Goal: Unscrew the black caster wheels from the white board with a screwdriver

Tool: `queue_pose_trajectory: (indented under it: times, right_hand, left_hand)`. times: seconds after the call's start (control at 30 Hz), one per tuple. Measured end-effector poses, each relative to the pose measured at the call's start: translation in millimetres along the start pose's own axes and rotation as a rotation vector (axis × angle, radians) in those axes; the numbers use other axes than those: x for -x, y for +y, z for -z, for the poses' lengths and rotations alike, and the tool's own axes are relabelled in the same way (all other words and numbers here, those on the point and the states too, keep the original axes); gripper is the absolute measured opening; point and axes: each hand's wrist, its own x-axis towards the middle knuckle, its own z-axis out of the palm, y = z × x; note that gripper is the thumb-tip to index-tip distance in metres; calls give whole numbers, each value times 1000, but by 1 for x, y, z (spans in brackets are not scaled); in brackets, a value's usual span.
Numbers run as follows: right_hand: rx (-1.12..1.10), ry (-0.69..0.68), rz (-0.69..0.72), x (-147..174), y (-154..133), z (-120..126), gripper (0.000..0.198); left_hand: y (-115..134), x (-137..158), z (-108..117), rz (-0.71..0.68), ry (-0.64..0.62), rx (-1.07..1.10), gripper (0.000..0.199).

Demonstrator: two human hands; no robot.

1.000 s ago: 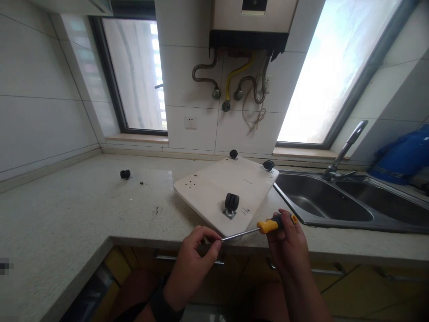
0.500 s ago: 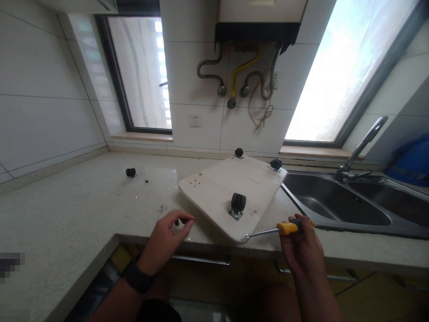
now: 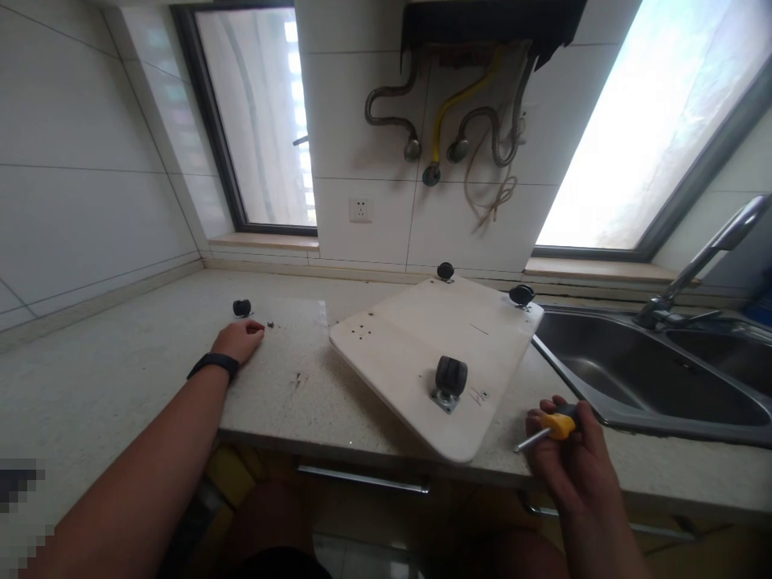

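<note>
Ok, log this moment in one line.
left hand: beside small dark bits; right hand: holding screwdriver; white board: three casters on it; fourth caster: on counter

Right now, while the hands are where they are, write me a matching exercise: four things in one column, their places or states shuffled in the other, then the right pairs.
Column one
1. Screwdriver
2. White board
3. Loose caster
4. Dark wristband

Column two
A. Lying on the counter, just beyond the left hand
B. Worn on the left arm
C. With three casters standing on its upper face
D. Held in the fingers of the right hand

Right pairs: 1-D, 2-C, 3-A, 4-B
</note>
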Motion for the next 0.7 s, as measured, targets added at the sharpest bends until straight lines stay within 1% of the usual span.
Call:
queue_pose_trajectory:
  times: [0.17,0.3,0.5,0.7]
  right_hand:
    - [59,-60,8,1,0,2,43]
    - [60,-23,-1,2,2,1,42]
    - [71,14,2,4,4,-6,39]
    - [66,24,2,8,4,-14,37]
  left_hand:
    - [-14,-25,-16,11,-7,-59,34]
    - [-20,-36,-22,10,-3,-68,35]
    - [-25,-42,-25,-13,-6,-42,33]
    - [-24,-40,-26,-6,2,11,35]
